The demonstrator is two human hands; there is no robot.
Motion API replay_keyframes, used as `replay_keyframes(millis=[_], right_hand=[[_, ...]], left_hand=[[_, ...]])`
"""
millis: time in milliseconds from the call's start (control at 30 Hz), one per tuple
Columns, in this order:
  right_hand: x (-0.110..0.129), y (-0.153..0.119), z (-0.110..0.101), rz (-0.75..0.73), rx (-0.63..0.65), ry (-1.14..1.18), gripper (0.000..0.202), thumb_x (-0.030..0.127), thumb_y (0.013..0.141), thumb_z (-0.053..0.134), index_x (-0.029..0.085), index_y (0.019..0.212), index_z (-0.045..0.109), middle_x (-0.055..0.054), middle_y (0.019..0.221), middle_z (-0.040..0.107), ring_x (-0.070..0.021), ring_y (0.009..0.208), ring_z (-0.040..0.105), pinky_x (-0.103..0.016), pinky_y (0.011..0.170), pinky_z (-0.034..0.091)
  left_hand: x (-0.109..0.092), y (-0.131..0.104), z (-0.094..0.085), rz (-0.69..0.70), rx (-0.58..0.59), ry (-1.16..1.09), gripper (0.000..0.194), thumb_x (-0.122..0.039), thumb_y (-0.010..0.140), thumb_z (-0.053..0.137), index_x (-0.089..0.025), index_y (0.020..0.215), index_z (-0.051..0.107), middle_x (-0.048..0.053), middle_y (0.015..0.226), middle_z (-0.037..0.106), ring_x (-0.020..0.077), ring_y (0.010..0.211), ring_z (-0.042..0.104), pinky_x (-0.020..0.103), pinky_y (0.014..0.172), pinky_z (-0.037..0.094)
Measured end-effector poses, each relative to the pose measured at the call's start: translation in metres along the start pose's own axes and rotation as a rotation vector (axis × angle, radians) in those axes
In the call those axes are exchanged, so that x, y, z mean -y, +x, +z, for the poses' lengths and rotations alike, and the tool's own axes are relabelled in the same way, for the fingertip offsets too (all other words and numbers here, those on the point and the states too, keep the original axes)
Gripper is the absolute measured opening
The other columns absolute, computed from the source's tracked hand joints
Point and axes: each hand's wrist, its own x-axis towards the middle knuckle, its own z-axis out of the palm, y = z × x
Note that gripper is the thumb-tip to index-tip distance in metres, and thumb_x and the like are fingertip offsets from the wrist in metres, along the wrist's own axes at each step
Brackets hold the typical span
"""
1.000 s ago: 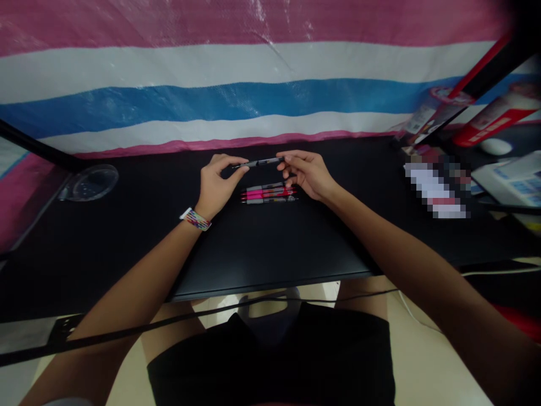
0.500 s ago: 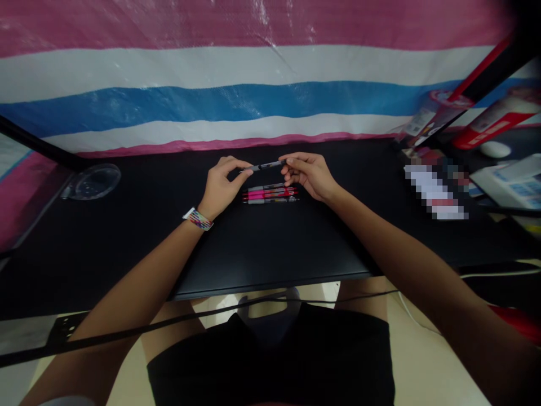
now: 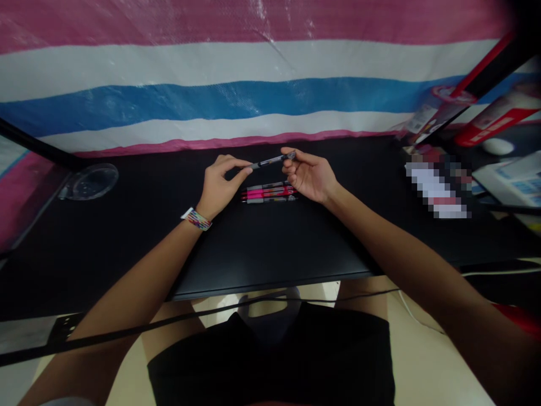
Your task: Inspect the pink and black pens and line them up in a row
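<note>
A grey and black pen (image 3: 270, 162) is held level above the black desk (image 3: 270, 242). My left hand (image 3: 222, 183) pinches its left end between thumb and fingers. At its right end, my right hand (image 3: 311, 175) has the tip between thumb and forefinger, the other fingers curled. Just below the held pen, several pens lie side by side on the desk: pink ones (image 3: 268, 193) in the middle, with grey ones (image 3: 266, 200) beside them. A colourful woven band is on my left wrist.
A clear round lid (image 3: 92, 181) lies at the left. On the right are a clear cup (image 3: 439, 110), a red and white bottle (image 3: 494, 121), a white mouse (image 3: 497, 146) and a blurred-out packet. A striped sheet (image 3: 236, 101) hangs behind the desk.
The held pen's right end has risen slightly and more of it shows. The fingers of my right hand have shifted around that end. My left hand keeps its pinch.
</note>
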Motion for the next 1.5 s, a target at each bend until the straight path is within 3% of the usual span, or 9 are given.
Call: replay_keyframes(millis=[133, 267, 367, 500, 733, 1100, 1300, 1400, 1500], right_hand=[[0.001, -0.003, 0.002, -0.082, 0.025, -0.128, 0.049, 0.068, 0.101, 0.073, 0.023, 0.12, 0.081, -0.006, 0.093, 0.081, -0.0189, 0.077, 0.075, -0.031, 0.065, 0.063], [-0.003, -0.003, -0.001, -0.224, 0.011, -0.252, 0.043, 0.056, 0.087, 0.094, 0.023, 0.111, 0.084, -0.006, 0.097, 0.081, -0.0173, 0.077, 0.071, -0.033, 0.066, 0.062], [-0.003, -0.001, -0.009, -0.288, 0.02, -0.376, 0.034, 0.053, 0.09, 0.091, 0.024, 0.108, 0.087, -0.006, 0.098, 0.081, -0.019, 0.077, 0.07, -0.037, 0.07, 0.062], [0.0, 0.002, -0.023, -0.423, 0.04, -0.714, 0.016, 0.039, 0.094, 0.085, 0.03, 0.106, 0.091, -0.006, 0.108, 0.083, -0.0234, 0.089, 0.071, -0.044, 0.089, 0.06], [-0.001, 0.003, -0.035, -0.489, 0.051, -0.998, 0.014, 0.028, 0.09, 0.082, 0.031, 0.098, 0.093, -0.006, 0.102, 0.082, -0.0298, 0.098, 0.071, -0.049, 0.1, 0.054], [-0.003, 0.003, -0.038, -0.552, 0.092, -1.178, 0.016, 0.027, 0.093, 0.077, 0.026, 0.097, 0.091, -0.008, 0.103, 0.086, -0.03, 0.099, 0.075, -0.049, 0.101, 0.054], [-0.006, 0.003, -0.037, -0.532, 0.085, -1.199, 0.015, 0.027, 0.092, 0.077, 0.026, 0.096, 0.091, -0.007, 0.102, 0.085, -0.0305, 0.098, 0.074, -0.052, 0.103, 0.056], [-0.011, 0.005, -0.036, -0.501, -0.048, -1.074, 0.02, 0.033, 0.096, 0.076, 0.026, 0.107, 0.09, -0.008, 0.108, 0.086, -0.0319, 0.103, 0.076, -0.054, 0.105, 0.058], [-0.024, 0.007, -0.03, -0.491, -0.245, -0.821, 0.028, 0.04, 0.103, 0.067, 0.026, 0.118, 0.087, -0.01, 0.126, 0.085, -0.0335, 0.121, 0.076, -0.054, 0.115, 0.056]], left_hand=[[0.0, 0.0, 0.0, -0.019, -0.005, 0.008, 0.012, -0.04, 0.099, 0.082, -0.029, 0.103, 0.086, 0.002, 0.104, 0.085, 0.0268, 0.104, 0.075, 0.048, 0.106, 0.057], [0.002, 0.001, -0.001, -0.005, 0.002, -0.008, 0.007, -0.033, 0.095, 0.086, -0.029, 0.101, 0.085, 0.002, 0.106, 0.085, 0.027, 0.104, 0.074, 0.05, 0.109, 0.056], [0.003, 0.002, -0.001, 0.001, 0.003, -0.013, 0.006, -0.03, 0.093, 0.088, -0.028, 0.097, 0.084, 0.002, 0.105, 0.084, 0.0271, 0.103, 0.074, 0.051, 0.11, 0.056], [0.004, 0.002, 0.0, 0.023, 0.043, -0.013, 0.007, -0.029, 0.09, 0.088, -0.027, 0.095, 0.083, 0.003, 0.101, 0.082, 0.0278, 0.102, 0.073, 0.05, 0.105, 0.057], [0.005, 0.0, 0.0, -0.003, 0.183, 0.041, 0.011, -0.026, 0.097, 0.075, -0.029, 0.1, 0.085, 0.003, 0.102, 0.085, 0.0287, 0.104, 0.072, 0.051, 0.106, 0.054], [0.005, 0.001, -0.001, -0.004, 0.294, 0.166, 0.015, -0.029, 0.101, 0.072, -0.026, 0.098, 0.086, 0.005, 0.101, 0.082, 0.0279, 0.1, 0.068, 0.052, 0.106, 0.053], [0.007, 0.001, 0.0, -0.01, 0.273, 0.128, 0.013, -0.029, 0.101, 0.072, -0.027, 0.099, 0.085, 0.005, 0.101, 0.082, 0.0281, 0.102, 0.069, 0.052, 0.109, 0.053], [0.007, 0.0, 0.001, -0.072, 0.21, -0.014, 0.016, -0.033, 0.103, 0.071, -0.026, 0.105, 0.085, 0.006, 0.107, 0.083, 0.0273, 0.105, 0.072, 0.048, 0.108, 0.055], [0.008, -0.003, 0.008, -0.182, 0.097, -0.267, 0.02, -0.039, 0.106, 0.069, -0.026, 0.106, 0.083, 0.007, 0.114, 0.083, 0.0259, 0.11, 0.076, 0.043, 0.106, 0.058]])
